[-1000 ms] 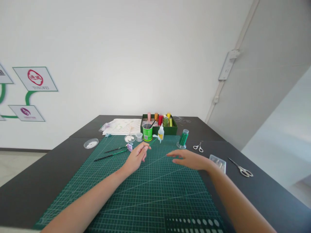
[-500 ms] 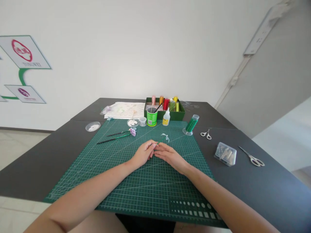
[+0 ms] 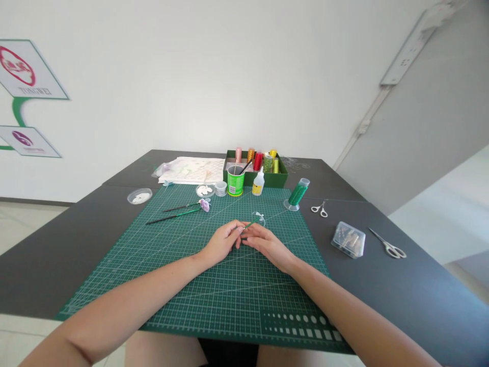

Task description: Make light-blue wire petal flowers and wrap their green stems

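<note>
My left hand [image 3: 225,243] is closed, its thumb and fingers pinching a thin green stem [image 3: 250,223] over the cutting mat [image 3: 214,300]. My right hand [image 3: 268,247] meets it from the other side, fingers long and gently bent around the same stem; its exact grip is partly hidden. Just beyond the fingertips shows a small pale petal-like piece [image 3: 260,216] with a fine loop; whether it joins the stem I cannot tell. To the left lie two dark sticks, one with a green wrapped part [image 3: 187,212], near a small purple flower [image 3: 205,205].
Behind stand a green can [image 3: 236,187] with tools, a glue bottle [image 3: 258,182] and a box [image 3: 280,179] of thread spools. A green thread spool [image 3: 298,193], small scissors [image 3: 320,209], a clear case [image 3: 348,239] and larger scissors [image 3: 391,248] lie right. Dishes [image 3: 139,196] hold white pieces.
The view has shifted slightly. More of the green stem now shows above my fingers, pointing toward the pale piece. Both hands stay together in nearly the same place.
</note>
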`<state>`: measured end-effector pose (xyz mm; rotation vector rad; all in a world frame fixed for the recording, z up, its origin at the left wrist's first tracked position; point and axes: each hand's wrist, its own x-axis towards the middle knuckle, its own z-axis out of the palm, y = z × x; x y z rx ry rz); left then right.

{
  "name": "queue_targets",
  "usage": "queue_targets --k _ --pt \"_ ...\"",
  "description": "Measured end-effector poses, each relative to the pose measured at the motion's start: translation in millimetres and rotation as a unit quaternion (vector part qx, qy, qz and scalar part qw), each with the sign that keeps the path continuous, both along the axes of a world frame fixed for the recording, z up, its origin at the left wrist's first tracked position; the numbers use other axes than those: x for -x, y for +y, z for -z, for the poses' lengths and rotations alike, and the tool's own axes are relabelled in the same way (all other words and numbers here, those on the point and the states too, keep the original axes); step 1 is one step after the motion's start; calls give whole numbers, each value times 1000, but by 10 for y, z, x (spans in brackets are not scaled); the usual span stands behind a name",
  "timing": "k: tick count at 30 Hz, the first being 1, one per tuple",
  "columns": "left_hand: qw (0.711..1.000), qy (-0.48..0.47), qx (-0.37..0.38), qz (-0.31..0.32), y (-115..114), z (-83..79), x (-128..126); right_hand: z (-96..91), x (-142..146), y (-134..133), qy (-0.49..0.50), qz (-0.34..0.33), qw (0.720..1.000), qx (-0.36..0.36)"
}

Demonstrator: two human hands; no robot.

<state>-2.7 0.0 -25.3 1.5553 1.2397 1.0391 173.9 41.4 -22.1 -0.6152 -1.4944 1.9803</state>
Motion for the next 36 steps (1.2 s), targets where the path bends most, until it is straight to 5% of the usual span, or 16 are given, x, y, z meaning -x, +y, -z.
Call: queue_targets --k 8,11,13,17,20,22,36 --pt "999 -23 10 -28 43 10 25 121 -67 127 -35 18 997 -66" --pt "998 -38 6 -56 78 19 54 159 -133 248 -90 57 983 -150" --pt "996 -42 -1 -75 104 23 81 152 -204 344 -169 114 943 -264" --pt "993 -49 -10 -103 161 24 141 104 -362 504 -372 170 785 -466" --pt "993 -50 -11 -111 195 19 171 117 -443 558 -491 158 685 -514" --pt "993 -52 -10 -109 206 11 177 156 -470 567 -537 139 655 -514" --pt "994 -52 0 -99 231 54 201 130 -454 558 -578 53 674 -458"
